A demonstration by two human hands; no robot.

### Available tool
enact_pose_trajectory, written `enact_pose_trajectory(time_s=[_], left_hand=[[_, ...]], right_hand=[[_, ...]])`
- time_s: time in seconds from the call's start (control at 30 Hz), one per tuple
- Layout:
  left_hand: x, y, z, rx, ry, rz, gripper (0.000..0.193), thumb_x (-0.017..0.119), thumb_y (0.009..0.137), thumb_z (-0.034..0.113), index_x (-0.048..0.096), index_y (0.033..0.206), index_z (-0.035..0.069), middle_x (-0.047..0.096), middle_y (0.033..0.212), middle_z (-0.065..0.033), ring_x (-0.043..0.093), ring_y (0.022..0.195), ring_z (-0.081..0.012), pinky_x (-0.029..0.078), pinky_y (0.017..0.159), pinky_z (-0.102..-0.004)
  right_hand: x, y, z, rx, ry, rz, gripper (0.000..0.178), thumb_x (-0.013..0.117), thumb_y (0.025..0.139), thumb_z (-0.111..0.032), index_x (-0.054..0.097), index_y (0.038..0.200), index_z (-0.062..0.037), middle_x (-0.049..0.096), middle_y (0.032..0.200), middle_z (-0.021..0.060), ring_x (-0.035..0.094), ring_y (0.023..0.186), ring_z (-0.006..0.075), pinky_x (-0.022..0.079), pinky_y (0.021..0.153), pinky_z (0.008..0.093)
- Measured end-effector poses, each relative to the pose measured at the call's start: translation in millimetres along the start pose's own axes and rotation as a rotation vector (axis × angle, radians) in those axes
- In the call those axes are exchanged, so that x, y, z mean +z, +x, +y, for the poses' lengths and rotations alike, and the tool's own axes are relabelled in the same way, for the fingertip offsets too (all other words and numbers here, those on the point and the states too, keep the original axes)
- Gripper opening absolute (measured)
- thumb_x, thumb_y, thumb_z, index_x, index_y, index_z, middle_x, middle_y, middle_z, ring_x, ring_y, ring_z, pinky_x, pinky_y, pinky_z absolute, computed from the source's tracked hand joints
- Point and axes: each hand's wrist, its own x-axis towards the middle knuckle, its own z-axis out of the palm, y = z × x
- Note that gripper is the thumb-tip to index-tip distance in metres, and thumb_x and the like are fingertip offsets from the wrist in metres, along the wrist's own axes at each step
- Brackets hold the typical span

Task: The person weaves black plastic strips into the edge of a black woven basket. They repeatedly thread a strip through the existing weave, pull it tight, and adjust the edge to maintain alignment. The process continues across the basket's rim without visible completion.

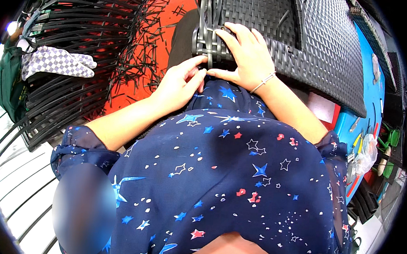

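Navy sheer fabric printed with blue, white and red stars, the wearer's blouse (220, 164), spreads widest and closest. Just beyond it, the black woven wicker-like panel (329, 55) reaches from the upper middle toward the right, its near left corner at both hands. Bare and bent-fingered, the left hand (175, 86) brings its index fingertip beside the lower end of a narrow black flat strip (210, 58) at that corner; whether its grip pinches the strip cannot be told. Fingers spread apart, the right hand (248, 58), with a thin pale bracelet (263, 83) at the wrist, lies over the panel's edge, thumb toward the left fingers; whether this grip clasps the edge is also unclear. To the left, long black curved strips (78, 17) fan out beside a red surface (165, 14) scattered with short black offcuts (136, 54), a checked grey-and-white cloth (55, 63) lying over them. Rightward, a blue tabletop (346, 123) carries a crumpled clear plastic bag (366, 156).
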Motion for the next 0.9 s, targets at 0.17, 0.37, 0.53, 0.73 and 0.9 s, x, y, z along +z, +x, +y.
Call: enact_pose_trajectory(time_s=[0.17, 0.37, 0.53, 0.73, 0.9], left_hand=[[-13.3, 13.5, 12.6, -0.303, -0.286, -0.061, 0.028, 0.060, 0.096, 0.019, 0.059, 0.120, 0.005, 0.055, 0.065, 0.0047, 0.040, 0.049, -0.0004, 0.032, 0.044, -0.0163], [-15.3, -1.3, -2.1, -0.195, -0.265, -0.202, 0.018, 0.070, 0.089, 0.013, 0.063, 0.105, 0.007, 0.049, 0.069, 0.0096, 0.041, 0.060, 0.0011, 0.032, 0.055, -0.0178], [-14.2, -0.1, 4.3, -0.211, -0.075, 0.005, 0.023, 0.073, 0.088, 0.014, 0.065, 0.107, 0.003, 0.047, 0.067, 0.0098, 0.039, 0.060, 0.0009, 0.032, 0.055, -0.0169], [-5.9, 7.3, 12.2, -0.124, -0.077, 0.127, 0.028, 0.076, 0.086, 0.015, 0.069, 0.109, 0.002, 0.046, 0.066, 0.0100, 0.041, 0.058, 0.0006, 0.033, 0.052, -0.0171], [-18.8, 20.3, 17.8, -0.358, -0.486, -0.059, 0.022, 0.067, 0.092, 0.022, 0.070, 0.103, 0.003, 0.053, 0.063, 0.0069, 0.035, 0.048, -0.0011, 0.024, 0.044, -0.0191]], right_hand=[[-2.6, -0.3, 0.3, -0.004, -0.009, 0.003, 0.080, 0.071, 0.074, -0.060, 0.048, 0.134, -0.0110, 0.047, 0.136, 0.0154, 0.043, 0.128, 0.0332, 0.029, 0.109, 0.0487], [2.7, 0.3, 1.7, -0.011, -0.026, 0.015, 0.072, 0.069, 0.078, -0.055, 0.051, 0.131, -0.0102, 0.049, 0.134, 0.0139, 0.045, 0.127, 0.0311, 0.031, 0.108, 0.0478], [4.0, 0.4, 1.8, -0.005, -0.057, 0.053, 0.066, 0.067, 0.081, -0.052, 0.052, 0.130, -0.0102, 0.050, 0.133, 0.0129, 0.045, 0.126, 0.0300, 0.032, 0.107, 0.0470], [5.0, 1.9, 1.1, 0.025, -0.053, 0.033, 0.064, 0.065, 0.083, -0.051, 0.052, 0.131, -0.0105, 0.049, 0.134, 0.0126, 0.044, 0.127, 0.0294, 0.031, 0.108, 0.0478], [-0.8, 1.2, -0.5, 0.032, -0.040, 0.008, 0.065, 0.066, 0.083, -0.051, 0.051, 0.132, -0.0101, 0.049, 0.135, 0.0128, 0.043, 0.129, 0.0293, 0.030, 0.108, 0.0482]])
